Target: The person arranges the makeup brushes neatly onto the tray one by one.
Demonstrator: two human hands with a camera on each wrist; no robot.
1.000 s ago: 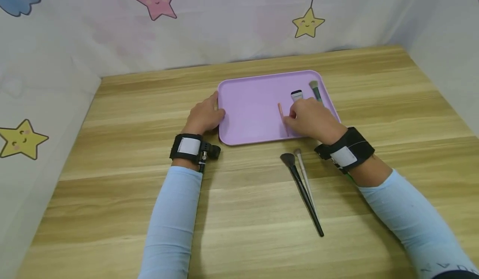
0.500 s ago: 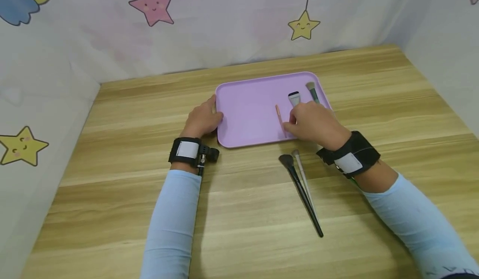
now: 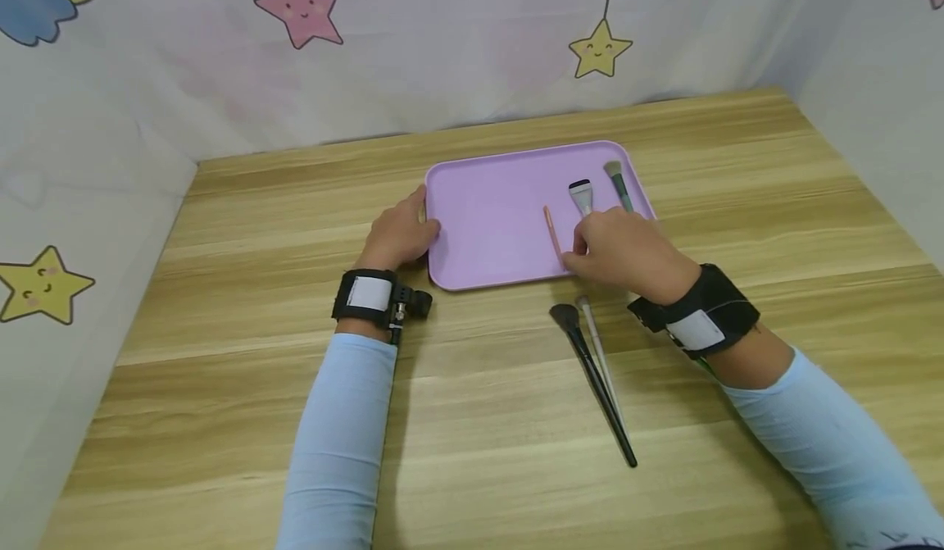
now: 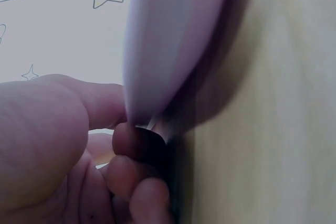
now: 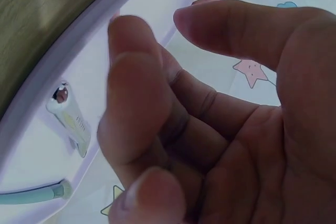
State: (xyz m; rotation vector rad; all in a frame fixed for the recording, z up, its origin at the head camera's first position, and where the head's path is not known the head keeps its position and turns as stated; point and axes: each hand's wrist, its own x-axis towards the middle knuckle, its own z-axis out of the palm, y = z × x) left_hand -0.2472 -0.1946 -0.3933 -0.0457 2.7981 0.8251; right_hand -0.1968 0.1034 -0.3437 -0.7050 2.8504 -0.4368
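My left hand grips the left end of a lilac tray; in the left wrist view the thumb lies at its rim and fingers curl underneath. Over the tray's right half, my right hand has its fingertips beside the lower end of a thin pink makeup brush. Thumb and index stand apart in the right wrist view, with nothing gripped between them. A flat-topped silver makeup brush and a green-handled makeup brush lie in the tray, both partly hidden by this hand.
On the wooden table, in front of the tray, lie a black fan-headed makeup brush and a slim white-handled makeup brush, close together. A fabric backdrop with printed stars stands behind the table.
My right hand has drawn slightly right and toward me, uncovering more of the silver brush and the pink brush. The left hand stays at the tray's end.
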